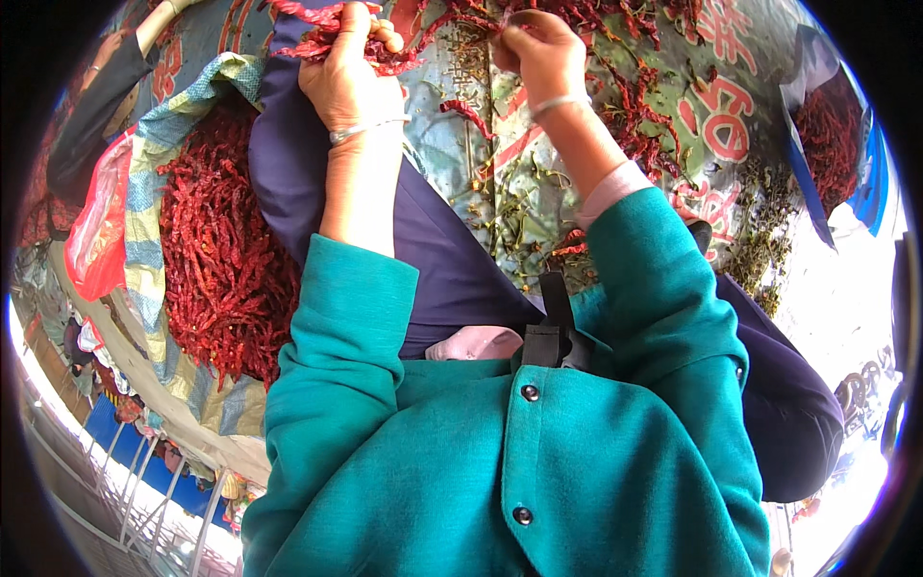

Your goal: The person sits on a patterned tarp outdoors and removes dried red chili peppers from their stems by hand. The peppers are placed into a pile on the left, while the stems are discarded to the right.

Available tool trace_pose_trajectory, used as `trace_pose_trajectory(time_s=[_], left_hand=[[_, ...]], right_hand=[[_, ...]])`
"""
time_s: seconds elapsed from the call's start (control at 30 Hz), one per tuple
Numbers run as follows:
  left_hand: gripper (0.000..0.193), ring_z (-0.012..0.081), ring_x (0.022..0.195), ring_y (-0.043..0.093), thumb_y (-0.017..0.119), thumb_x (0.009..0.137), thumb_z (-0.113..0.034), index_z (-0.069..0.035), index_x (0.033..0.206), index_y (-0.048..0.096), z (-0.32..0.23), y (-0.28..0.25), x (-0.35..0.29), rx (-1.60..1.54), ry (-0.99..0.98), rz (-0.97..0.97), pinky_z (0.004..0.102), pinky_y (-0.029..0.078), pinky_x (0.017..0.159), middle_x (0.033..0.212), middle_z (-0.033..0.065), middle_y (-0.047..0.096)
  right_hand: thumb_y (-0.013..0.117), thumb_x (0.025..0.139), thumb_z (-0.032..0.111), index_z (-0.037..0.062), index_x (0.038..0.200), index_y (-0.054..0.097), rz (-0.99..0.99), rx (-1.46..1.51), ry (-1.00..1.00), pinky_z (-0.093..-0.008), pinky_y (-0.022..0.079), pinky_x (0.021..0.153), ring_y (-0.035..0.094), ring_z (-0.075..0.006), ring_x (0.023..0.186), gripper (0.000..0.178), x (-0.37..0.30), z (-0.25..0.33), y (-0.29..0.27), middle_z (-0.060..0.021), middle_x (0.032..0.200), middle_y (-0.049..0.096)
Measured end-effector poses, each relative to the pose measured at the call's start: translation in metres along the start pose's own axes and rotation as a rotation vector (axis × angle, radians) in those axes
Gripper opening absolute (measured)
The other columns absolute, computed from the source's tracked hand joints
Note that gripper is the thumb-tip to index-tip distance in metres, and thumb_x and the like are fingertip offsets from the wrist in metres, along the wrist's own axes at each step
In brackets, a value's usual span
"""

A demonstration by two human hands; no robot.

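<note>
At the top of the head view, my left hand point(351, 88) is closed around several wrinkled dried red chillies point(310, 46), which stick out on both sides of the fist. To its right, my right hand point(552, 60) is closed in a pinch; what its fingertips hold, if anything, is hidden. Both hands are above a printed plastic sheet point(452, 183) strewn with stems and bits. A single dried chilli point(468, 117) lies on the sheet between my wrists. More loose chillies point(639, 120) are scattered beyond and right of my right hand.
Left of my leg stands a checked woven sack point(146, 226) full of dried chillies point(226, 250). Beside it is a red plastic bag point(101, 231). Another person's dark sleeve point(94, 135) reaches in at upper left. Withered stems point(766, 216) and a blue-edged bag of chillies point(829, 139) lie right.
</note>
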State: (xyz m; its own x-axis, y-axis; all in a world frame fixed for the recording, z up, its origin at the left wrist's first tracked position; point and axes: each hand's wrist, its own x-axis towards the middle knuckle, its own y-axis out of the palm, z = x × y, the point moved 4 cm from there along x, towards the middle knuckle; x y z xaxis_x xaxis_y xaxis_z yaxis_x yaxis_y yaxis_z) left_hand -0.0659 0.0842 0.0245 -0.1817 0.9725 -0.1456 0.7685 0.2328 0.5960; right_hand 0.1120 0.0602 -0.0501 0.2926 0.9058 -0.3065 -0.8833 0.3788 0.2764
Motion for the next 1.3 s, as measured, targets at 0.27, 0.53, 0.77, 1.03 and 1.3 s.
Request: trace_pose_trajectory(time_s=[0.27,0.53,0.77,1.03,1.3], left_hand=[[0.007,0.0203,0.058,0.057,0.056,0.081,0.0,0.005,0.086,0.057,0.013,0.001,-0.002,0.067,-0.183,0.01,0.0288,0.045,0.049,0.072,0.0138,0.06],[0.011,0.0143,0.046,0.052,0.064,0.079,-0.006,0.001,0.074,0.057,0.015,-0.003,-0.007,0.252,-0.17,-0.051,0.0261,0.042,0.043,0.06,0.0077,0.058],[0.015,0.0165,0.063,0.062,0.066,0.079,-0.01,0.003,0.086,0.063,0.055,-0.011,-0.027,0.439,-0.515,0.038,0.0274,0.05,0.058,0.078,0.0111,0.065],[0.017,0.012,0.051,0.058,0.074,0.071,-0.009,-0.001,0.082,0.063,0.066,0.004,-0.027,0.75,-0.568,0.213,0.0252,0.046,0.045,0.063,0.0039,0.061],[0.011,0.015,0.061,0.06,0.062,0.081,-0.007,0.0,0.09,0.06,0.055,0.001,-0.015,0.284,-0.529,0.196,0.0261,0.049,0.052,0.076,0.009,0.063]], right_hand=[[0.054,0.077,0.015,0.0155,0.087,0.064,0.641,-1.587,-0.707,-0.0406,0.046,0.075,0.056,-0.0232,0.092,0.014,-0.046,-0.038,0.059,-0.0048,0.093,0.058],[0.054,0.073,0.004,0.0054,0.093,0.056,0.578,-1.561,-0.503,-0.036,0.053,0.065,0.062,-0.0289,0.081,0.02,-0.029,-0.045,0.033,-0.0159,0.091,0.057],[0.061,0.08,0.003,-0.0052,0.095,0.062,0.259,0.01,0.227,-0.0219,0.052,0.057,0.062,-0.013,0.067,0.017,-0.017,0.001,-0.02,-0.0079,0.081,0.064],[0.07,0.074,0.011,0.0012,0.091,0.064,0.441,-0.574,-0.432,-0.0244,0.047,0.064,0.058,-0.0115,0.066,0.02,-0.002,0.016,-0.018,-0.0043,0.074,0.062],[0.067,0.074,0.016,0.0064,0.096,0.064,1.389,-1.052,-0.114,-0.0318,0.05,0.069,0.062,-0.0215,0.074,0.024,-0.022,0.019,-0.028,-0.0091,0.078,0.065]])
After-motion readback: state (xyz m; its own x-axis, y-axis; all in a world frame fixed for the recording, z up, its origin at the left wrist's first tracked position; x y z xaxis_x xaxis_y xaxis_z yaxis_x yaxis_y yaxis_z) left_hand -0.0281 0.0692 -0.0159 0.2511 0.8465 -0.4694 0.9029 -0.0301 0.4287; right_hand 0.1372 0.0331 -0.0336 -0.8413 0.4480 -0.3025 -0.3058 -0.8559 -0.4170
